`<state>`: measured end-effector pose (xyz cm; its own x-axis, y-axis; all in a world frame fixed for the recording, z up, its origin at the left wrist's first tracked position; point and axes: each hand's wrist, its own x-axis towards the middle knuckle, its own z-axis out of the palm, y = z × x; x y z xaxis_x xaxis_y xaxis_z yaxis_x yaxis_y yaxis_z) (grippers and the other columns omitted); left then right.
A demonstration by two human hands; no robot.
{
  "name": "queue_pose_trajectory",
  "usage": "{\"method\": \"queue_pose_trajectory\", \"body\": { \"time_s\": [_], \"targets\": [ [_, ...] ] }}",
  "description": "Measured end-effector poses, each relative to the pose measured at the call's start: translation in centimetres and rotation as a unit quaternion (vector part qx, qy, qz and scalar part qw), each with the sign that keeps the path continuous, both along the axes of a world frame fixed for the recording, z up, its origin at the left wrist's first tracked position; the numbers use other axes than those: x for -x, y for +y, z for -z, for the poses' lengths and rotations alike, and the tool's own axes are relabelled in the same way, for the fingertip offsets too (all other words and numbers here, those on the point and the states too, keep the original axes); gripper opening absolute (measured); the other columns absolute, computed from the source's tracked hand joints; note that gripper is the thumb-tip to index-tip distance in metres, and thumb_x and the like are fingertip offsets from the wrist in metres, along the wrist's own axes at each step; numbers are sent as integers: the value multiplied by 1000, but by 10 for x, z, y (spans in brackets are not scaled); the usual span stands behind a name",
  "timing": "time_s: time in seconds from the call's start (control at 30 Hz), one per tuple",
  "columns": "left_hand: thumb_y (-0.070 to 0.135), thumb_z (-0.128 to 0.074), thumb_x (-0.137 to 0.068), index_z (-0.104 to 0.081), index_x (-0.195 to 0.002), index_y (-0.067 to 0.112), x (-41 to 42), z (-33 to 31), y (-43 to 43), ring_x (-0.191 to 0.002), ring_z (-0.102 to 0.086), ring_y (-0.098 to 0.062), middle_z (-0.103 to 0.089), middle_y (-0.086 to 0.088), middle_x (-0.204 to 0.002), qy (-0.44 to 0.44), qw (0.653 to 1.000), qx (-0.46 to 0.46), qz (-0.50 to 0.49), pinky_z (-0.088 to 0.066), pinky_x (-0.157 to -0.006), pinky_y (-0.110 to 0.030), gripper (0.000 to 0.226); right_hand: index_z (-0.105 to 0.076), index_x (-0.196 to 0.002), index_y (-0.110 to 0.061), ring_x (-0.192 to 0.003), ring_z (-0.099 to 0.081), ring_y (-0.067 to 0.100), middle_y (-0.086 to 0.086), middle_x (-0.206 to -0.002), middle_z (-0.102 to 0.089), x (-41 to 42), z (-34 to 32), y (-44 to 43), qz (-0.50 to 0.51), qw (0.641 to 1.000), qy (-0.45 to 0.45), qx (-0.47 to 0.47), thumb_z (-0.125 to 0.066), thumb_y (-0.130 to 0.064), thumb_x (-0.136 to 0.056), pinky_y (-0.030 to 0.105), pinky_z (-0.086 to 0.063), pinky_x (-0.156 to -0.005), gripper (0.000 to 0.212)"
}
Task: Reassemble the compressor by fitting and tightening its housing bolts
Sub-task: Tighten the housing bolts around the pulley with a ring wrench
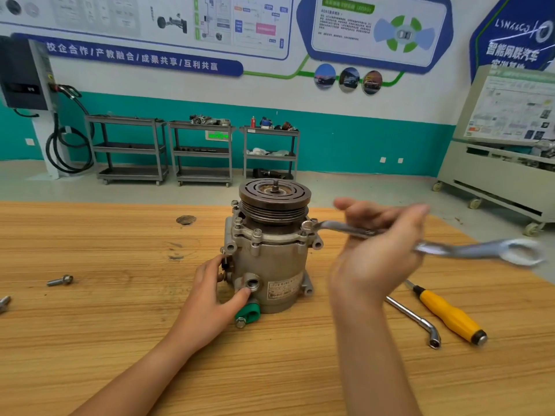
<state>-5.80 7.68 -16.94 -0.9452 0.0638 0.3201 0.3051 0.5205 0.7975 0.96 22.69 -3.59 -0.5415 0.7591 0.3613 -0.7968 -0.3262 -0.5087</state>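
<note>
The metal compressor point(271, 259) stands upright on the wooden table point(120, 340), pulley on top. Several housing bolts point(257, 233) sit in its upper flange. My left hand point(214, 288) presses against the compressor's lower left side, thumb by a round port. My right hand point(378, 244) holds the shaft of a combination wrench point(462, 250). The wrench's ring end lies on a bolt at the flange's right side point(307, 226); its open end points right and is blurred.
A yellow-handled screwdriver point(447, 313) and an L-shaped socket wrench point(417, 319) lie right of the compressor. A loose bolt point(60, 280) lies at the left, another point(4, 303) at the table's left edge. Carts and a trainer bench stand beyond the table.
</note>
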Motion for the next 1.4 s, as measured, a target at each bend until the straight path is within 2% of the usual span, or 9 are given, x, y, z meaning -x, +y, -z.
{"method": "queue_pose_trajectory", "body": {
  "time_s": [0.1, 0.2, 0.33, 0.67, 0.87, 1.03, 1.2, 1.33, 1.4],
  "targets": [
    [37, -66, -83, -21, -145, 26, -1, -1, 0, -123, -38, -7, -29, 6, -142, 0, 1000, 4, 0, -40, -101, -32, 78, -35, -63, -15, -33, -37, 13, -5, -37, -35, 9, -25, 32, -37, 997, 53, 53, -28, -25, -103, 20, -41, -44, 42],
    [36, -66, -83, -21, -145, 27, -2, -3, 0, -123, -38, -7, -28, 5, -143, -4, 1000, 2, 2, -40, -101, -33, 78, -32, -60, -16, -34, -22, 10, -6, -38, -26, 31, -31, 47, -98, 990, -20, 100, -29, -21, -102, 18, -24, -38, 42],
    [38, -66, -82, -20, -145, 27, -2, -3, -1, -125, -38, -9, -27, 5, -144, -10, 1000, 3, 3, -40, -103, -34, 79, -30, -63, -16, -31, -19, 8, -6, -37, -24, 55, -23, 51, -174, 969, -101, 144, -27, -18, -100, 16, -18, -35, 37],
    [38, -66, -82, -20, -145, 28, -2, -2, -1, -121, -38, -5, -27, 9, -142, -12, 1000, -5, 5, -40, -102, -33, 79, -28, -65, -16, -29, -18, 9, -7, -35, -22, 75, -18, 55, -196, 955, -176, 138, -25, -8, -95, 14, -21, -36, 31],
    [39, -65, -82, -19, -145, 28, 1, 0, -1, -115, -38, 0, -28, 9, -141, -9, 1000, -2, 5, -39, -98, -26, 79, -31, -62, -17, -34, -27, 11, -6, -40, -26, 43, 13, 41, -114, 974, -93, 173, -32, -16, -98, 21, -43, -49, 37],
    [38, -66, -82, -19, -146, 27, 1, 0, 0, -116, -38, -1, -27, 8, -144, -5, 1000, -6, 1, -37, -98, -26, 79, -38, -59, -17, -51, -46, 10, -8, -48, -41, 14, 32, -6, -3, 998, -42, 55, -32, -13, -100, 22, -52, -77, 42],
    [34, -68, -82, -19, -146, 25, -3, -2, 1, -118, -34, -2, -27, 10, -138, 0, 1000, -9, 4, -35, -101, -26, 81, -50, -57, -18, -60, -51, -6, -8, -58, -55, 17, 41, -44, 122, 982, -48, -138, -44, -14, -89, 7, -42, -64, 33],
    [18, -69, -79, -38, -136, 25, -4, -8, 1, -126, -36, -8, -35, 8, -139, 30, 998, -30, 49, -34, -105, -30, 65, -56, -57, -1, -62, -47, 17, 6, -57, -50, 31, 54, -58, 249, 879, -15, -406, -48, -16, -89, 59, -46, -80, 36],
    [11, -67, -79, -44, -133, 20, -2, -9, 0, -130, -37, -14, -43, -1, -138, 58, 996, -23, 63, -36, -107, -35, 60, -62, -60, -3, -61, -52, 23, 5, -58, -54, 42, 56, -62, 294, 828, -34, -477, -52, -19, -88, 61, -41, -93, 33]
  ]
}}
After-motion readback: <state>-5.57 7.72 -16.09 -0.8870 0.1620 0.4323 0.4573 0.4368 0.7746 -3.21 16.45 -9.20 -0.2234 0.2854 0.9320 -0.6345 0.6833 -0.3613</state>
